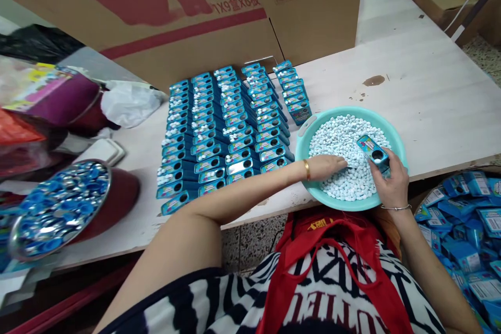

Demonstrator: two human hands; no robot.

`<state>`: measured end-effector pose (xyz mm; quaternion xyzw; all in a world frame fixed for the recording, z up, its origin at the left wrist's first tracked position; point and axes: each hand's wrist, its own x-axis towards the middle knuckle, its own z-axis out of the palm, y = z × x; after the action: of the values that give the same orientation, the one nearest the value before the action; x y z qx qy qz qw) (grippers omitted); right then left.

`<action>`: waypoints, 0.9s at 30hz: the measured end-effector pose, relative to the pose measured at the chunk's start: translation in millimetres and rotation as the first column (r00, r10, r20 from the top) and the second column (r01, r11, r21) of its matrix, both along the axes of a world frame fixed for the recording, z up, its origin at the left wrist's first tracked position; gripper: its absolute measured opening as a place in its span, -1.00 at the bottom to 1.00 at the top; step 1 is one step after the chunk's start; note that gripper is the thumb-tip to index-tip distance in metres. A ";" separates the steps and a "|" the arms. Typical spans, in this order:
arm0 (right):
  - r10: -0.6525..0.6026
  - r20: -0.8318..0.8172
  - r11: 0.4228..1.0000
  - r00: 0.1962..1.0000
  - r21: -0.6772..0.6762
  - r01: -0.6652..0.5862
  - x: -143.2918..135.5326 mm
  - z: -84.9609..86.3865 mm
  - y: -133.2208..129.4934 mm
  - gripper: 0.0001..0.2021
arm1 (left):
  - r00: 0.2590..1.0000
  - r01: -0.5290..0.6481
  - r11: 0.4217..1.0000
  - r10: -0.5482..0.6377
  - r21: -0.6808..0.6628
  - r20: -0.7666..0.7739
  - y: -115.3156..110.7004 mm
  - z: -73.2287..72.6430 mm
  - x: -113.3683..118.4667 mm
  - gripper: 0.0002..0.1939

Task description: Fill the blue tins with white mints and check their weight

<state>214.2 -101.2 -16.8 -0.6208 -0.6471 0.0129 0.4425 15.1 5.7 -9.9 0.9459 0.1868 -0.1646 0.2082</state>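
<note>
A turquoise basin (400, 141) full of small white pellet candies (344, 133) sits at the table's front edge. My left hand (325, 167) rests on the candies at the near left of the basin, fingers stretched out and close together. Any candies under its fingers are hidden. Over the basin's right side, my right hand (391, 182) is closed around a small blue candy box (370, 148). The box is tilted, and a dark round hole shows in its top.
Rows of blue candy boxes (238, 115), several with candies on top, stand left of the basin. A big carton (313, 10) rises behind them. Blue-and-silver lids fill a red bowl (121, 193) at left. More blue boxes (465, 235) are heaped at lower right.
</note>
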 end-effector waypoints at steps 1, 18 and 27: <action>-0.004 -0.004 1.000 1.000 0.001 0.004 -0.1 0.7 0.2 -0.58 | 0.999 -0.001 0.996 0.005 -0.085 0.040 -6.7 -6.5 0.4 -0.73; 0.054 0.028 0.998 0.998 -0.040 -0.053 2.4 -2.6 -0.6 -0.59 | 0.939 -0.009 0.906 0.153 -0.423 0.309 37.9 94.8 -44.5 -0.71; 0.131 0.046 0.989 0.990 -0.071 -0.127 1.7 -7.1 -2.1 -0.54 | 0.987 0.070 0.966 -0.031 0.249 -0.160 1.8 173.2 19.9 -0.75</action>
<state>215.9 -103.4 -23.9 -0.5925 -0.6961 0.0478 0.4027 35.0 7.5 163.3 0.9535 0.1977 -0.2177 0.0661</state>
